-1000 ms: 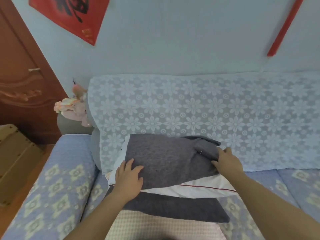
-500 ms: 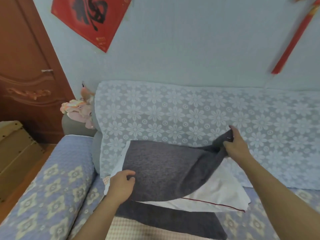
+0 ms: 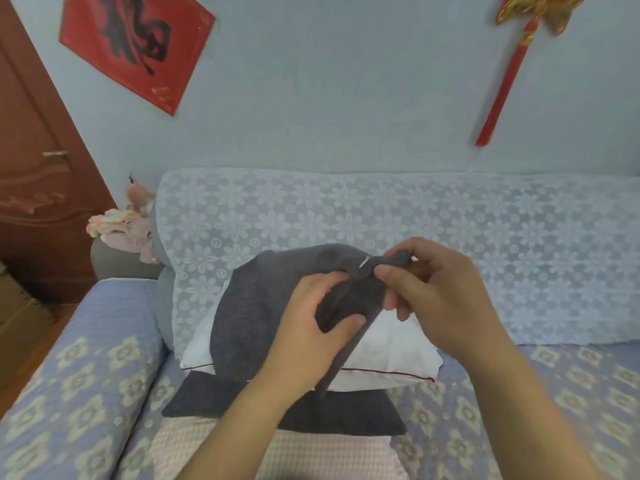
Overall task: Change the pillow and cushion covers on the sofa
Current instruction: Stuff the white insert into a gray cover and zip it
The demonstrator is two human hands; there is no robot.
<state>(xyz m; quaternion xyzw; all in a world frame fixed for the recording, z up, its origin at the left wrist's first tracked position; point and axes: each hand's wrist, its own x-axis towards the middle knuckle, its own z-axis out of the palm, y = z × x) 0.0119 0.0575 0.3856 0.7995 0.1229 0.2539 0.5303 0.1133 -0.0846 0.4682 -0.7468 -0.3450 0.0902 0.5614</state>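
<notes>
Grey cover [image 3: 263, 306]: dark grey fabric, lifted at its upper right corner and draped over the white pillow; a small white tag or zip pull shows at the raised corner, too small to tell which.

Left hand [image 3: 311, 336]: fingers curled, thumb and fingers pinching a fold of the grey cover just left of the raised corner.

Right hand [image 3: 440, 299]: fingers curled, pinching the raised corner of the grey cover from the right, close to the left hand.

White pillow [image 3: 388, 355]: white with a dark red piped seam along its front edge; lies on the sofa seat against the backrest, partly under the grey cover.

Second grey cushion [image 3: 207, 400]: flat beneath the white pillow, its front edge toward the camera.

Checked cloth [image 3: 329, 455]: pale pink-and-white, at the bottom of the view, touching the second grey cushion.

Sofa [image 3: 86, 375]: blue quilted seat and armrest with flower pattern; white lace throw [image 3: 450, 237] over the backrest.

Red paper hanging [image 3: 138, 46]: on the wall, upper left. Red tassel ornament [image 3: 505, 81]: upper right. Brown door [image 3: 38, 168]: far left.
</notes>
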